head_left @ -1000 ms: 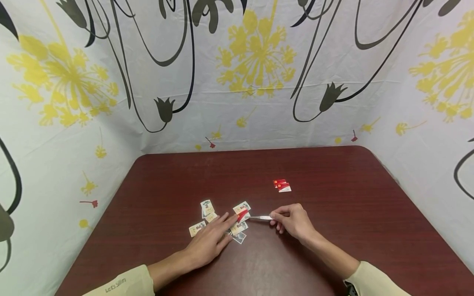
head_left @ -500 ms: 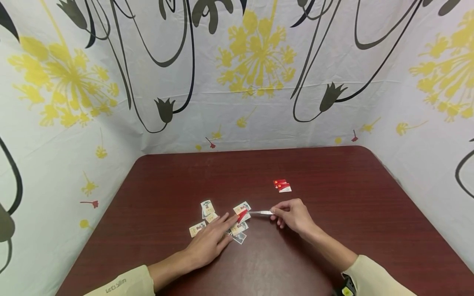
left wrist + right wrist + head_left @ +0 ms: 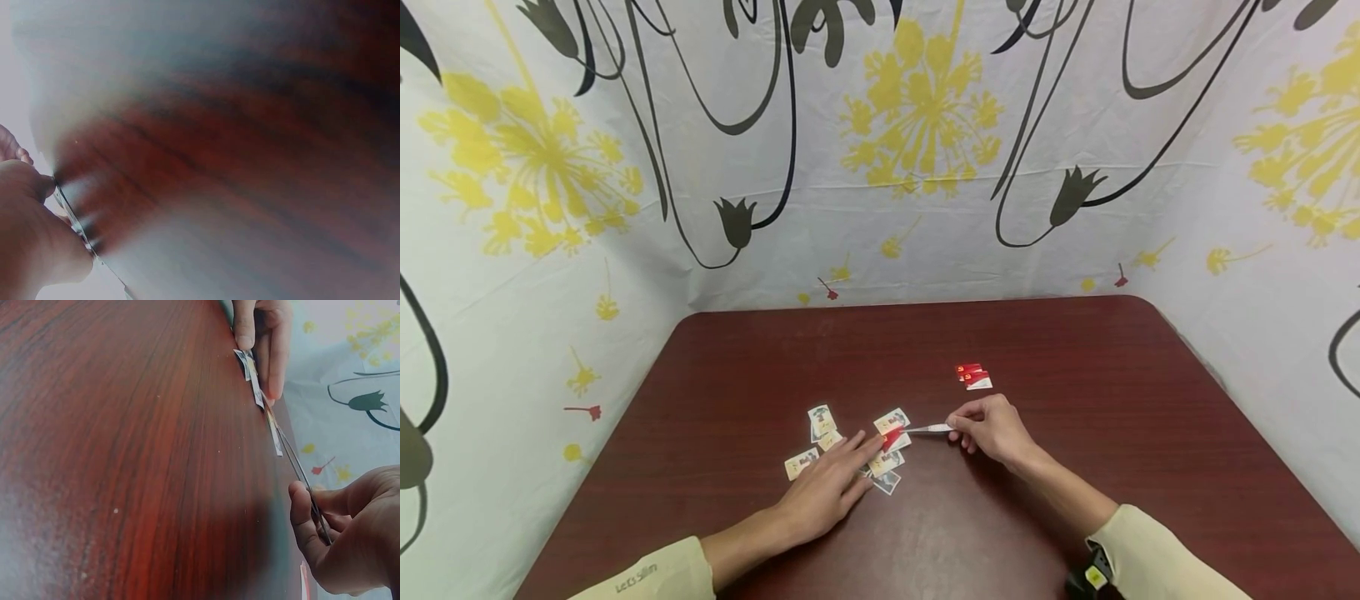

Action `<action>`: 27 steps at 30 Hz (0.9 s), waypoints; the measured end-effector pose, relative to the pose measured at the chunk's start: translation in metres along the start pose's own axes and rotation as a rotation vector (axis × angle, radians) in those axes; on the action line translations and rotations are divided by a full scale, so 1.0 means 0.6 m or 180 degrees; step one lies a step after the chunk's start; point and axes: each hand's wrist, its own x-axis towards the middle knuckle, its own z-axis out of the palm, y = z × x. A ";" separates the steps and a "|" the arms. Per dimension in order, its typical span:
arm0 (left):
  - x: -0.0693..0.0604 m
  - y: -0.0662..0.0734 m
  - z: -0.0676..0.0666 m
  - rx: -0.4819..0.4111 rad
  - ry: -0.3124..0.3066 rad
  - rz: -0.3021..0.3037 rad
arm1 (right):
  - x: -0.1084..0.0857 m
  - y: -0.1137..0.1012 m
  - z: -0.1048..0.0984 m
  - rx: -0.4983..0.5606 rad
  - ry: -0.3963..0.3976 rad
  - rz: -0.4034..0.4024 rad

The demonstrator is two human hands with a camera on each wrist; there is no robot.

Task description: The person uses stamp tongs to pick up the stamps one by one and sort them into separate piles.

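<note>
1. Tweezers (image 3: 928, 429) are pinched in right grip (image 3: 992, 429), tips at red card (image 3: 892, 437).
2. Red card is touched by left grip (image 3: 826, 485), fingers extended, among picture cards (image 3: 822, 418).
3. Red-and-white cards (image 3: 977, 381) are overlapped farther off on worktop (image 3: 820, 358).

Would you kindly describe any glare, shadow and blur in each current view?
Head view: mostly sharp, pale sheen on the tabletop, soft shadow beside the right forearm; left wrist view: hazy and smeared, whitish glare around a reddish patch near the left hand; right wrist view: clear wood grain, whitish glare at lower left, blurry dark patch beside the right hand.
</note>
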 end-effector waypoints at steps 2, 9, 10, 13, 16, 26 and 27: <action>0.000 0.000 0.000 0.0004 -0.0001 -0.0006 | 0.000 0.000 0.000 0.0010 -0.0002 -0.0004; 0.000 0.001 -0.001 0.0000 0.0004 -0.0012 | 0.000 0.004 0.000 0.0025 -0.0002 -0.0017; 0.000 0.001 -0.001 -0.0002 0.0004 -0.0013 | -0.001 0.004 0.000 0.0040 0.0001 -0.0008; 0.000 0.002 -0.001 -0.0010 0.0014 -0.0005 | -0.002 0.005 0.000 0.0096 0.0025 0.0029; 0.000 0.001 -0.001 -0.0020 0.0022 0.0006 | -0.003 0.006 -0.001 0.0162 0.0084 0.0094; 0.000 0.002 0.001 0.0001 0.0069 0.0032 | -0.014 0.010 -0.004 0.0263 0.0315 0.0346; 0.000 0.002 0.001 0.0004 0.0070 0.0032 | -0.016 0.010 -0.003 0.0255 0.0329 0.0364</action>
